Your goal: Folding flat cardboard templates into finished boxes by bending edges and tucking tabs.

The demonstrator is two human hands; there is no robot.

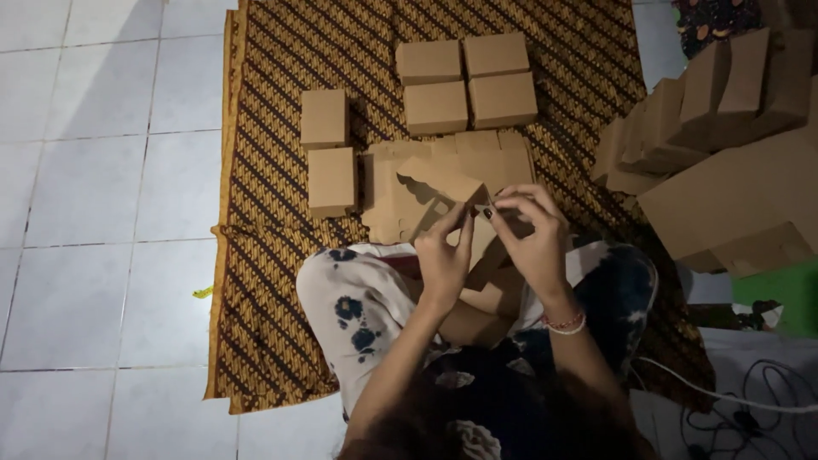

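Both hands grip 1 flat brown cardboard box blank [434, 192] over the lap: left hand [443, 251] pinches its near edge, right hand [532, 234] pinches a flap. Beyond hands, 6 folded boxes [467, 81] on patterned mat [273, 281]; box pile [724, 162] to right.

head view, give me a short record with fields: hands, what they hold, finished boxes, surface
left hand: fingers pinch a flap of the cardboard blank
right hand: grips the same blank from the other side
cardboard blank: flat, brown, die-cut, partly folded, over the lap
folded boxes: six closed brown ones, four grouped, two to their left
surface: brown patterned cloth on white floor tiles
right side: stack of unfolded cardboard
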